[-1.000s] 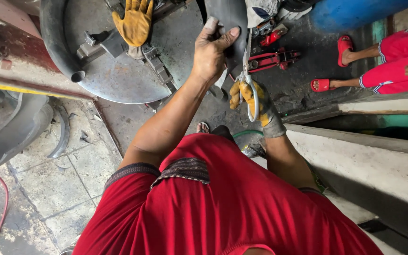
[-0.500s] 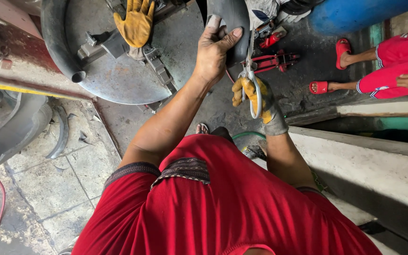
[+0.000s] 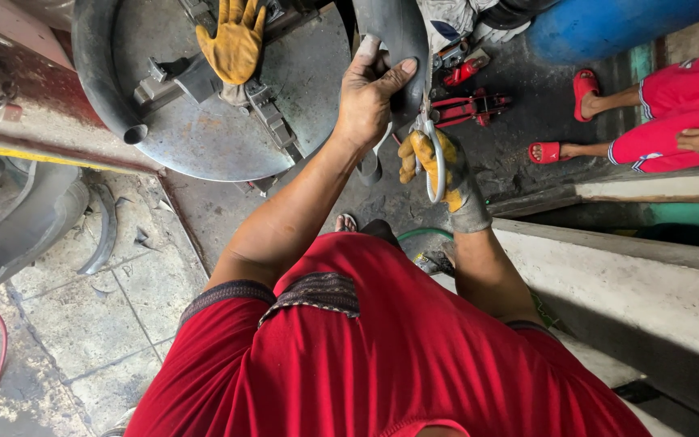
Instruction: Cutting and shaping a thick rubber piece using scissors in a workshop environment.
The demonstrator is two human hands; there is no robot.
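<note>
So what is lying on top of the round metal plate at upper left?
A yellow glove lies palm-up on the round metal plate, over its clamp bars. What sits beneath the glove is covered.

black rubber tube [image 3: 394, 36], upright, scissors [image 3: 433, 158] below

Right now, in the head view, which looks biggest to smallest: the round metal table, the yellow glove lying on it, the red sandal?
1. Round metal table, by far.
2. Yellow glove.
3. Red sandal, though it lies farther from the camera, so true size is unsure.

Both arms reach forward, left hand [image 3: 372, 95] bare, right hand [image 3: 434, 162] gloved.
</note>
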